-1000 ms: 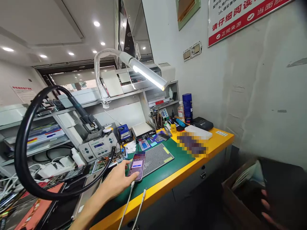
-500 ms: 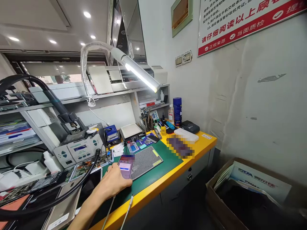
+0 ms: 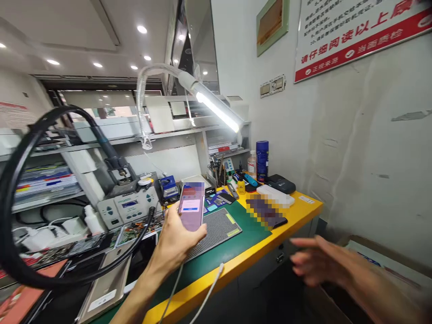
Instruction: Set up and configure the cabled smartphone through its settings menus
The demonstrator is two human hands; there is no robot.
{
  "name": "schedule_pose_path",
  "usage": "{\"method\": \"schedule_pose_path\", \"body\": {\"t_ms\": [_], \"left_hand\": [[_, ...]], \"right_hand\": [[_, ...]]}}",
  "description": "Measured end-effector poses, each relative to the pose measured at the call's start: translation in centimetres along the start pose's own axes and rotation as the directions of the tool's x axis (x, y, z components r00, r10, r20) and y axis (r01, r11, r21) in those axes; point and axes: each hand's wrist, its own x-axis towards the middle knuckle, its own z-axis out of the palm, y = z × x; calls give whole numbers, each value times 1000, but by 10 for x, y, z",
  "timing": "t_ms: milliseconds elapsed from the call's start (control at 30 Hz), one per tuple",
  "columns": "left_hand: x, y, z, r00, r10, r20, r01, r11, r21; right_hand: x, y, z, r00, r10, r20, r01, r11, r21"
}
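Note:
In the head view my left hand [image 3: 180, 234] is wrapped round a smartphone [image 3: 192, 209], its lit screen facing me with a pale pop-up box on it. The phone is tilted up above a grey perforated mat [image 3: 219, 227] that lies on the green work mat [image 3: 249, 229]. My right hand [image 3: 317, 263], blurred by motion, is in the air off the front edge of the desk. Its index finger is stretched out, the other fingers are partly bent, and nothing shows in it. A white cable [image 3: 209, 290] with a plug end hangs over the yellow desk edge near my left wrist.
A second, pixelated phone [image 3: 265, 211] lies on the right of the desk beside a white case [image 3: 275, 196]. A lit lamp [image 3: 218, 110] hangs above. A thick black hose [image 3: 10, 234] loops across the left, over several device parts. A cardboard box [image 3: 367, 245] stands at lower right.
My left hand has raised the smartphone off the mat and tilted it toward me. My right hand has come into view at lower right. The view has shifted left.

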Motion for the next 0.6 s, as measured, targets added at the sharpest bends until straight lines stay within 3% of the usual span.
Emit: {"method": "schedule_pose_path", "body": {"t_ms": [67,133,200,267,367,433,533,600], "left_hand": [[6,17,-3,999,14,29,-9,988,-157],[13,26,-3,997,44,-58,-54,982,-180],[21,28,-1,986,80,-144,-104,980,-168],[30,24,2,970,90,-224,-120,985,-124],[42,10,5,947,73,-312,-103,991,-82],[47,0,7,944,48,-328,-80,993,-84],[53,-14,8,948,14,-317,-62,988,-142],[56,-22,5,961,-15,-278,-63,961,-270]], "right_hand": [[36,-18,61,984,-75,161,74,997,16],[71,-33,123,950,-57,308,31,995,91],[99,-43,172,872,-17,489,-73,984,165],[122,-44,205,766,-17,643,-154,966,209],[145,-35,231,638,-38,769,-259,930,261],[157,-27,241,591,-37,806,-325,903,279],[173,-17,251,584,-4,812,-406,864,296],[186,-13,257,592,28,806,-423,862,280]]}}
